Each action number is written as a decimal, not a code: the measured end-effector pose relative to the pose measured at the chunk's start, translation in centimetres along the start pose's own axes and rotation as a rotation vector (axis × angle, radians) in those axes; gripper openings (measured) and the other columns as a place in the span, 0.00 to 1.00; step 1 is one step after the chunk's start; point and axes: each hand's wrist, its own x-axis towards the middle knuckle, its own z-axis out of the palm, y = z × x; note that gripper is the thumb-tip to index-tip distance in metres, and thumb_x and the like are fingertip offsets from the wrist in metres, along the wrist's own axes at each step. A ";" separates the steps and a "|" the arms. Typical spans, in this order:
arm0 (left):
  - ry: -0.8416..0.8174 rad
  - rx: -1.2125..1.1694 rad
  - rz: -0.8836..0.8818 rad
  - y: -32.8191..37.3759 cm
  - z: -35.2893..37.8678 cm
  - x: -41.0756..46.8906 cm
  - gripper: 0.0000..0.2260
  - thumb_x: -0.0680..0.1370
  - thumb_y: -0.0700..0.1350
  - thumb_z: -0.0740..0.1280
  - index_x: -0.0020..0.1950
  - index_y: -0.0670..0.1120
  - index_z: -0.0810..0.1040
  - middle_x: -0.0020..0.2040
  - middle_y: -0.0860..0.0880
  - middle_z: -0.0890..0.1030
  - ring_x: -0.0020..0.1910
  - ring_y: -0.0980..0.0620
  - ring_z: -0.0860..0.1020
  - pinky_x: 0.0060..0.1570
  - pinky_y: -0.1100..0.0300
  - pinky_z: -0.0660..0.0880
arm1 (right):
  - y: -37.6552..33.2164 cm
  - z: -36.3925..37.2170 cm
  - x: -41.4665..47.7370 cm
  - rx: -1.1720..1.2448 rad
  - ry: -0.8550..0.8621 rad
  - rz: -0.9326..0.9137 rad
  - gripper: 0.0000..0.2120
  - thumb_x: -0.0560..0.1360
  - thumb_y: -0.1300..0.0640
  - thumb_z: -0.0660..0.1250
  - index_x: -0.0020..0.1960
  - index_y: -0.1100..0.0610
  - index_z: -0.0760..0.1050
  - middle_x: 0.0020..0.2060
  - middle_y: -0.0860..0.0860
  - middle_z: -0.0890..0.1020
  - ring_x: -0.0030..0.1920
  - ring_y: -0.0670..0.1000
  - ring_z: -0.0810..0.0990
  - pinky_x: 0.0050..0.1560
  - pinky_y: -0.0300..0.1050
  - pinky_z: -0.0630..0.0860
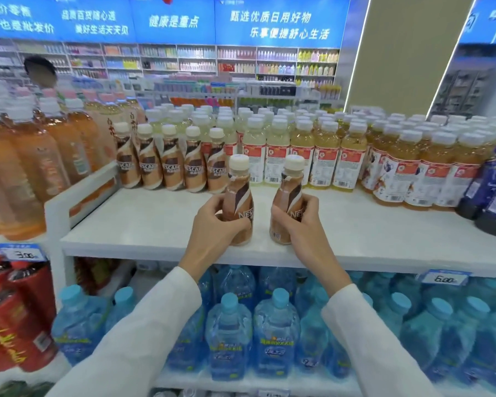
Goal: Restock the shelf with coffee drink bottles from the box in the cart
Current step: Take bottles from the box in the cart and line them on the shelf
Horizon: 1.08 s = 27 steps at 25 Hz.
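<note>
- Left hand (212, 227): fingers curled round brown-and-cream plastic coffee drink bottle with cream cap (238, 193); bottle upright.
- Right hand (307, 224): fingers curled round second matching bottle (291, 190); upright, just beside first, not touching.
- Both bases low over white shelf board (143, 222), near front edge; contact with board cannot be told.
- Row of five matching bottles (169, 167): standing at shelf rear, left of centre.
- Pale yellow drink bottles with white caps (301, 150): right of row.
- Blue water bottles (229, 333): shelf below.

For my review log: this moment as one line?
left hand grips left Nescafe bottle | right hand grips right Nescafe bottle | both upright at shelf front | Nescafe row behind
</note>
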 end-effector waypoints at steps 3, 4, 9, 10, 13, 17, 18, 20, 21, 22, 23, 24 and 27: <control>-0.081 0.015 -0.014 -0.5 0.0 0.1 0.21 0.70 0.41 0.76 0.60 0.53 0.77 0.53 0.56 0.83 0.47 0.63 0.81 0.50 0.62 0.80 | 0.6 0.1 0.0 -0.052 -0.007 0.009 0.25 0.77 0.47 0.71 0.66 0.47 0.60 0.58 0.41 0.76 0.54 0.34 0.76 0.50 0.35 0.73; -0.124 0.039 -0.020 -0.4 -0.1 0.0 0.23 0.70 0.43 0.77 0.62 0.55 0.74 0.54 0.58 0.81 0.47 0.67 0.80 0.47 0.69 0.77 | 0.8 0.2 -0.2 -0.086 0.004 0.004 0.29 0.75 0.46 0.72 0.68 0.46 0.59 0.60 0.41 0.75 0.55 0.36 0.76 0.51 0.34 0.73; 0.051 0.188 0.011 -0.4 0.2 -0.4 0.36 0.59 0.61 0.83 0.61 0.55 0.70 0.56 0.57 0.74 0.52 0.61 0.77 0.48 0.68 0.73 | 1.6 0.9 -0.4 -0.388 0.264 -0.025 0.46 0.64 0.39 0.79 0.72 0.50 0.59 0.64 0.46 0.69 0.59 0.46 0.75 0.59 0.44 0.76; 0.065 0.176 0.000 -0.5 0.3 -0.5 0.36 0.59 0.61 0.83 0.60 0.53 0.70 0.54 0.57 0.76 0.51 0.61 0.78 0.46 0.67 0.73 | 1.8 1.1 -0.4 -0.431 0.295 -0.046 0.44 0.63 0.38 0.79 0.70 0.50 0.61 0.62 0.47 0.70 0.59 0.47 0.75 0.59 0.46 0.77; 0.003 0.111 -0.034 -0.6 0.0 -0.3 0.32 0.63 0.54 0.84 0.60 0.52 0.71 0.53 0.60 0.79 0.50 0.64 0.79 0.47 0.69 0.74 | 2.0 1.7 -0.3 -0.494 0.296 -0.067 0.39 0.63 0.37 0.78 0.65 0.49 0.65 0.58 0.47 0.74 0.59 0.50 0.75 0.58 0.50 0.77; -0.132 0.070 -0.047 -1.0 -0.9 0.1 0.28 0.69 0.49 0.81 0.63 0.53 0.73 0.56 0.60 0.81 0.54 0.66 0.79 0.55 0.66 0.74 | 2.3 1.4 -0.3 -0.451 0.188 -0.020 0.41 0.63 0.35 0.77 0.69 0.47 0.65 0.61 0.47 0.76 0.61 0.50 0.75 0.61 0.50 0.76; -0.140 0.071 -0.047 -1.1 -0.9 0.1 0.27 0.70 0.48 0.80 0.64 0.54 0.72 0.55 0.61 0.81 0.54 0.67 0.78 0.54 0.67 0.73 | 2.3 1.1 -0.4 -0.395 0.153 0.002 0.38 0.65 0.38 0.77 0.70 0.46 0.65 0.61 0.48 0.77 0.60 0.49 0.76 0.62 0.49 0.76; -0.137 0.060 -0.037 -1.1 -0.7 -0.2 0.26 0.72 0.47 0.79 0.65 0.55 0.71 0.54 0.63 0.80 0.53 0.69 0.78 0.52 0.70 0.72 | 2.1 0.8 -0.7 -0.345 0.146 0.012 0.32 0.67 0.43 0.78 0.67 0.45 0.68 0.60 0.46 0.78 0.57 0.47 0.77 0.59 0.44 0.75; -0.130 0.061 -0.026 -1.1 -0.6 -0.3 0.25 0.73 0.46 0.78 0.65 0.55 0.71 0.54 0.65 0.79 0.53 0.69 0.78 0.53 0.69 0.72 | 2.0 0.9 -0.9 -0.352 0.178 -0.002 0.31 0.66 0.43 0.79 0.64 0.46 0.69 0.57 0.45 0.79 0.56 0.46 0.77 0.58 0.44 0.75; -0.120 0.066 -0.016 -1.2 -0.5 -0.4 0.24 0.73 0.46 0.77 0.65 0.56 0.71 0.54 0.65 0.78 0.54 0.68 0.78 0.54 0.68 0.73 | 2.0 1.1 -1.0 -0.375 0.212 -0.022 0.31 0.64 0.41 0.79 0.61 0.46 0.69 0.55 0.44 0.78 0.54 0.46 0.77 0.57 0.44 0.76; -0.111 0.071 -0.009 -1.3 -0.4 -0.5 0.24 0.74 0.46 0.77 0.65 0.55 0.71 0.55 0.64 0.79 0.55 0.66 0.79 0.55 0.66 0.74 | 1.9 1.4 -1.1 -0.402 0.226 -0.037 0.33 0.62 0.39 0.79 0.60 0.46 0.68 0.55 0.44 0.77 0.54 0.46 0.77 0.57 0.45 0.77; -0.100 0.081 -0.003 -1.4 -0.3 -0.5 0.25 0.74 0.47 0.77 0.67 0.54 0.71 0.57 0.61 0.79 0.56 0.63 0.79 0.55 0.66 0.74 | 1.9 1.5 -1.3 -0.411 0.217 -0.046 0.35 0.61 0.37 0.79 0.60 0.46 0.67 0.55 0.44 0.76 0.55 0.46 0.77 0.57 0.46 0.78; -0.050 0.143 0.030 -1.4 -0.1 -0.8 0.30 0.71 0.52 0.79 0.70 0.52 0.71 0.62 0.56 0.76 0.57 0.58 0.78 0.52 0.68 0.74 | 1.7 1.1 -1.6 -0.271 0.167 -0.052 0.34 0.64 0.42 0.80 0.64 0.47 0.67 0.58 0.44 0.77 0.57 0.45 0.78 0.58 0.43 0.77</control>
